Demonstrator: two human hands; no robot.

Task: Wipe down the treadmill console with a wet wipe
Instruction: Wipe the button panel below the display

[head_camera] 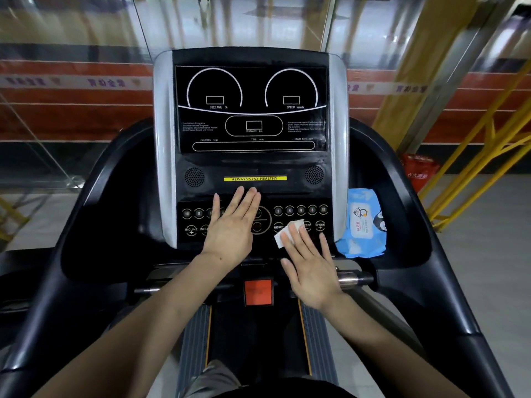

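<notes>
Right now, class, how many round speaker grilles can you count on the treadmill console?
2: left speaker grille and right speaker grille, flanking the yellow strip. None seems hidden.

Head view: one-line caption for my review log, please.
Right hand presses a wet wipe on the treadmill console buttons; left hand rests flat.

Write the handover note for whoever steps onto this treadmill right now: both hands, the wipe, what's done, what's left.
Left hand: flat, fingers straight, resting on the left side of the button panel, holding nothing.
Right hand: flat, fingertips pressing the wet wipe onto the buttons near RESET and SPEED.
Wipes pack: blue, in the tray right of the console.
Done: a wipe is out and on the lower right buttons; how much is already cleaned cannot be told.
Left: probably the display screen, the speaker strip and the left buttons.
</notes>
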